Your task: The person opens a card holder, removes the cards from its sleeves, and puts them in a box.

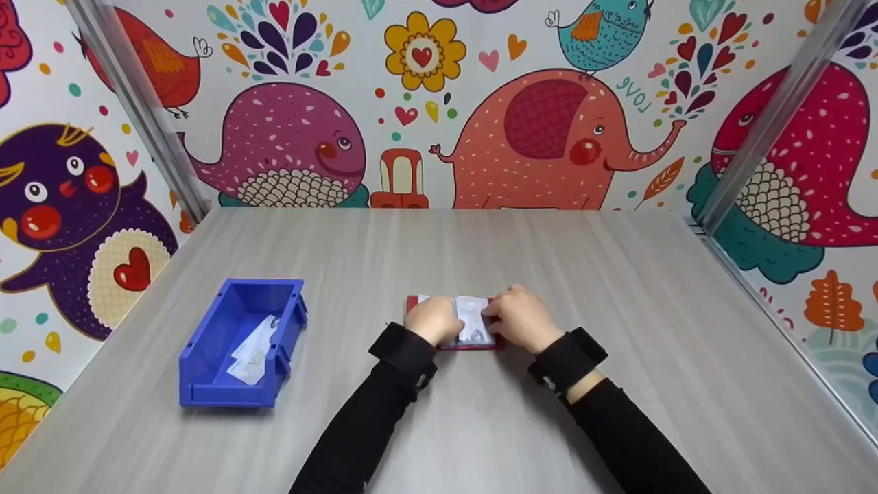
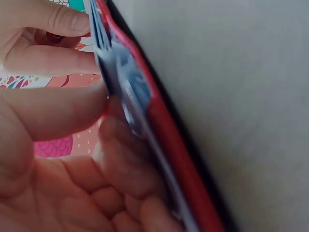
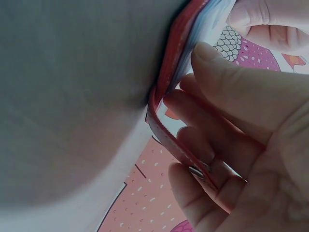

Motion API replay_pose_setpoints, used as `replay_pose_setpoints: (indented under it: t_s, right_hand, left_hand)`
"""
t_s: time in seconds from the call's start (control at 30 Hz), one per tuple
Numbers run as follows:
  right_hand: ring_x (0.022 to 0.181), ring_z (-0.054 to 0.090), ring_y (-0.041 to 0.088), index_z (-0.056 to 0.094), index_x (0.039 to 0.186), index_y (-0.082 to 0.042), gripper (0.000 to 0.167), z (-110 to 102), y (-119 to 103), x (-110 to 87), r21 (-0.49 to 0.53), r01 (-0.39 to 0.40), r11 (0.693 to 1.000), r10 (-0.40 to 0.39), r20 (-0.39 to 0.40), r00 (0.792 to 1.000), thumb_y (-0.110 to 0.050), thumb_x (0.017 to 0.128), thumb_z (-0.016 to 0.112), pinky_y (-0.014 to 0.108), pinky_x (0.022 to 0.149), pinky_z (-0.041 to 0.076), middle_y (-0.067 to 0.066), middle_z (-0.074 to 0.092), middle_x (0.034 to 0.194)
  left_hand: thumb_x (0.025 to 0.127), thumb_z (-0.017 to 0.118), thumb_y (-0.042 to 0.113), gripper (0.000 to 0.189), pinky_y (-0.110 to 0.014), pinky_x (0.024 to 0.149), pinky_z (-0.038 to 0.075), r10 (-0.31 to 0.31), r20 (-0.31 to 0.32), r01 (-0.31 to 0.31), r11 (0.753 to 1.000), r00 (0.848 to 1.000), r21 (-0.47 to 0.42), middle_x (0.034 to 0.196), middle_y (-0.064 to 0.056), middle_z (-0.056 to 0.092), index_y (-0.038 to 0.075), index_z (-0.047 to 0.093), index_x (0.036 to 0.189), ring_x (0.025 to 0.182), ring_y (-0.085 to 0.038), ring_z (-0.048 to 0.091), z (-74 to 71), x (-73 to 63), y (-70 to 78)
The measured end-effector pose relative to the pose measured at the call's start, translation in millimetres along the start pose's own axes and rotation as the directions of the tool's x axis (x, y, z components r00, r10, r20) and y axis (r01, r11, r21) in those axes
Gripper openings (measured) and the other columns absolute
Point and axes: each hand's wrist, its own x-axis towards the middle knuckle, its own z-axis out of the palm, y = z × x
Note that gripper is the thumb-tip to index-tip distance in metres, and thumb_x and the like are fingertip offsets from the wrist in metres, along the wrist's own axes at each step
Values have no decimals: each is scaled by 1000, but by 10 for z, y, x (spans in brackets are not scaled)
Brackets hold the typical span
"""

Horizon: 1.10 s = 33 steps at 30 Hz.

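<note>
A red card holder [image 1: 473, 347] with clear sleeves lies spread on the table, between both hands. My left hand [image 1: 433, 319] covers its left half; in the left wrist view, thumb and curled fingers pinch the sleeve pages [image 2: 128, 92] above the red cover [image 2: 166, 128]. A pale printed card or slip [image 1: 472, 317] shows on the right half. There my right hand [image 1: 521, 319] grips the edge, thumb on the sleeves [image 3: 193, 43]. Against its lower fingers rests the red strap [image 3: 166, 137] with a metal snap [image 3: 197, 171]. Whether the card sits fully inside a sleeve, I cannot tell.
On the left stands a blue open-front bin [image 1: 226, 396] with a few pale printed slips [image 1: 252, 353] inside. The light wood-grain table [image 1: 583, 261] is bordered by patterned walls [image 1: 411, 137] with metal posts at the back corners.
</note>
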Motion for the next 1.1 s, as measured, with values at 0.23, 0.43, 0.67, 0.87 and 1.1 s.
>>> replay_pose_setpoints:
  t_s: [0.23, 0.43, 0.67, 0.87, 1.1]
  right_hand:
    - [74, 55, 25, 80, 90, -8, 21, -11, -12, 2, 3, -29, 1000, 29, 19, 999, -3, 71, 85, 40, 67, 47, 4, 73, 81]
    - [71, 54, 25, 80, 89, -8, 21, -14, -11, -3, 3, -30, 1000, 30, 9, 1000, -2, 70, 85, 40, 65, 46, 3, 72, 79]
    - [71, 53, 25, 80, 89, -8, 20, 4, 0, 5, -6, -33, 999, 33, 21, 999, -3, 70, 85, 39, 65, 45, 3, 72, 79]
    - [72, 55, 27, 80, 89, -8, 23, 2, -5, 0, -16, -16, 1000, 16, 3, 1000, -1, 68, 85, 41, 65, 47, 4, 73, 79]
    - [72, 56, 27, 80, 91, -8, 23, -1, -13, 1, -20, -20, 1000, 20, 7, 1000, -2, 69, 85, 42, 65, 47, 4, 73, 80]
  left_hand:
    - [85, 66, 20, 17, -42, 75, 52, 6, 8, -6, 1000, 1000, 8, 101, -11, 70, 4, 69, 91, 84, -25, 64, -4, 1, 1]
    - [84, 66, 21, 18, -42, 75, 52, 2, 10, -2, 1000, 1000, 23, 102, -11, 70, 4, 70, 92, 85, -25, 64, -8, 5, 6]
    - [85, 68, 21, 16, -41, 73, 51, -19, 18, 19, 1000, 1000, 0, 100, -11, 70, 5, 68, 87, 82, -25, 63, -14, 11, 0]
    - [84, 67, 20, 16, -42, 74, 51, -14, 4, 14, 1000, 1000, -9, 102, -11, 70, 5, 68, 89, 83, -25, 62, -10, 8, 0]
    - [84, 67, 20, 16, -42, 74, 51, -19, 11, 19, 1000, 1000, -12, 103, -11, 70, 5, 68, 90, 83, -26, 62, -10, 2, -3]
